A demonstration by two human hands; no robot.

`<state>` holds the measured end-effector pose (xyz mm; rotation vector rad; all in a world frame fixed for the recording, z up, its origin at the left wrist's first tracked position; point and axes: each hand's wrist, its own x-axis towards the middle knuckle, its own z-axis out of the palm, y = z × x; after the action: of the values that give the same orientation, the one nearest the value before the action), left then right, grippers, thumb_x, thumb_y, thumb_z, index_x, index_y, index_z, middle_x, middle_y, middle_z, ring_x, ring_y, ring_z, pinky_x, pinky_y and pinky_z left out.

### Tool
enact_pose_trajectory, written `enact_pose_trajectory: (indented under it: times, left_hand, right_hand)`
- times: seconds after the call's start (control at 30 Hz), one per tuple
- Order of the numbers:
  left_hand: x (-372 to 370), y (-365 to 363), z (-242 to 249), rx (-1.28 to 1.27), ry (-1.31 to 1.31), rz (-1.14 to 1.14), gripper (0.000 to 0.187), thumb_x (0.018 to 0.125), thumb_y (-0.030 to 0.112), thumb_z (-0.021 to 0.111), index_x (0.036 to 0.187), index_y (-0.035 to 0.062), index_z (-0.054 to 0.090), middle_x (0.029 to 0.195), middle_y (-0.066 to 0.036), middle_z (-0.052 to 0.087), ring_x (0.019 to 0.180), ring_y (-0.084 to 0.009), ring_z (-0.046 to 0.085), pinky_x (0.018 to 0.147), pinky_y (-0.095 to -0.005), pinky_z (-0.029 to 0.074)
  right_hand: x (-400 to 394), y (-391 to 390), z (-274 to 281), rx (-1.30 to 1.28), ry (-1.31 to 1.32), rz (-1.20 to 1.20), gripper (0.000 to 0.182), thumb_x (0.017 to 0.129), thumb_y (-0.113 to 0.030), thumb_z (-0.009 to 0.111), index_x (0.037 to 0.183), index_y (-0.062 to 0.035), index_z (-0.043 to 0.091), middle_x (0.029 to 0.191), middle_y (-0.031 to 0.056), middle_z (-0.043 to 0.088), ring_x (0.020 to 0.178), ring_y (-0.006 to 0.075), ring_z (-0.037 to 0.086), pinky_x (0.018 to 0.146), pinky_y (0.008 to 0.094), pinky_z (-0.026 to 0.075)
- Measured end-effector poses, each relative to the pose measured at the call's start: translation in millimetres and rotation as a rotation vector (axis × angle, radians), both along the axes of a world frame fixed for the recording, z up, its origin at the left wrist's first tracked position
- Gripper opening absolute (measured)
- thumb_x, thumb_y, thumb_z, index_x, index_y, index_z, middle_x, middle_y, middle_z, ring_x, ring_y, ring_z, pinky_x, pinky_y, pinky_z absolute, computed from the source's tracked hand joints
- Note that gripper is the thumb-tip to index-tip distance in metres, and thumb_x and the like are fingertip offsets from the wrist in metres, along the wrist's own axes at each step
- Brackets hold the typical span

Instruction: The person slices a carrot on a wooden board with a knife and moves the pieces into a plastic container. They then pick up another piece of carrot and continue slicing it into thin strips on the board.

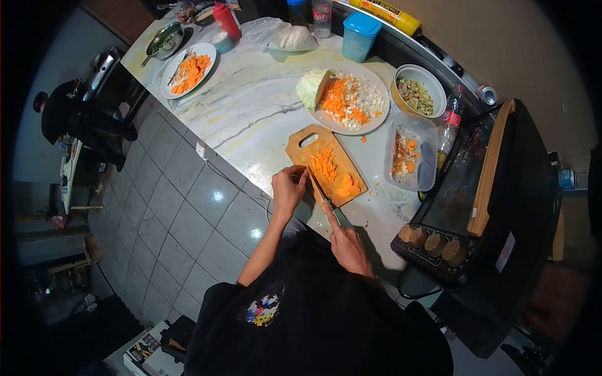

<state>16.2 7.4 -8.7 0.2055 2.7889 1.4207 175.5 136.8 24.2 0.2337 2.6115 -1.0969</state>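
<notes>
My right hand [348, 248] grips a kitchen knife [321, 190] by its greenish handle, index finger stretched along it. The blade slants across the near left side of a wooden cutting board [302, 139]. My left hand [290, 189] is closed in a pinch at the blade's tip, over the board's left edge; whatever its fingertips hold is hidden. On the board lie a heap of carrot strips [323, 164] and, closer to its right corner, several round carrot slices [348, 185].
Beyond the board, a plate [384, 119] bears grated carrot, chopped cabbage and a cabbage wedge [311, 88]. To its right are a bowl [440, 94], a clear plastic tub [390, 177] and a black toaster oven [489, 188]. Another plate [211, 57] stands far left. A person [81, 113] stands across the room.
</notes>
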Motion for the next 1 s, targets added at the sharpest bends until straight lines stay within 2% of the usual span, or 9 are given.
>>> enact_pose_trajectory:
  times: [0.17, 0.37, 0.63, 1.0]
  left_hand:
    - [-1.0, -5.4, -1.2, -0.055, -0.059, -0.017, 0.014, 0.081, 0.010, 0.072, 0.084, -0.0035, 0.073, 0.073, -0.018, 0.071, 0.065, -0.0268, 0.071, 0.063, -0.0334, 0.055]
    - [3.5, -7.9, -0.3, -0.081, -0.106, 0.018, 0.016, 0.082, 0.013, 0.072, 0.083, -0.0034, 0.073, 0.072, -0.017, 0.071, 0.065, -0.0265, 0.071, 0.064, -0.0335, 0.055]
    - [7.5, -2.1, 0.3, 0.004, -0.094, 0.007, 0.016, 0.082, 0.009, 0.070, 0.093, -0.0031, 0.071, 0.075, -0.016, 0.071, 0.066, -0.0235, 0.071, 0.064, -0.0321, 0.054]
    - [9.9, -2.1, -11.3, 0.056, -0.088, -0.011, 0.015, 0.082, 0.007, 0.070, 0.092, -0.0029, 0.072, 0.076, -0.017, 0.071, 0.063, -0.0216, 0.070, 0.062, -0.0310, 0.054]
  right_hand:
    - [-0.4, 1.1, -3.0, -0.064, 0.082, -0.038, 0.077, 0.088, 0.001, 0.052, 0.154, -0.0242, 0.021, 0.072, 0.0281, 0.060, 0.072, 0.0469, 0.062, 0.065, 0.0546, 0.046]
    - [-0.2, 3.8, 1.1, -0.122, 0.024, -0.082, 0.075, 0.088, 0.001, 0.050, 0.153, -0.0227, 0.023, 0.070, 0.0292, 0.059, 0.071, 0.0472, 0.061, 0.064, 0.0551, 0.044]
    - [-1.0, 4.5, -0.7, -0.136, -0.010, -0.071, 0.076, 0.088, 0.001, 0.050, 0.153, -0.0237, 0.022, 0.070, 0.0299, 0.058, 0.071, 0.0475, 0.061, 0.063, 0.0554, 0.043]
    - [2.0, 0.5, -2.4, -0.097, 0.070, -0.060, 0.078, 0.088, 0.001, 0.052, 0.154, -0.0257, 0.020, 0.072, 0.0293, 0.059, 0.071, 0.0471, 0.061, 0.064, 0.0551, 0.044]
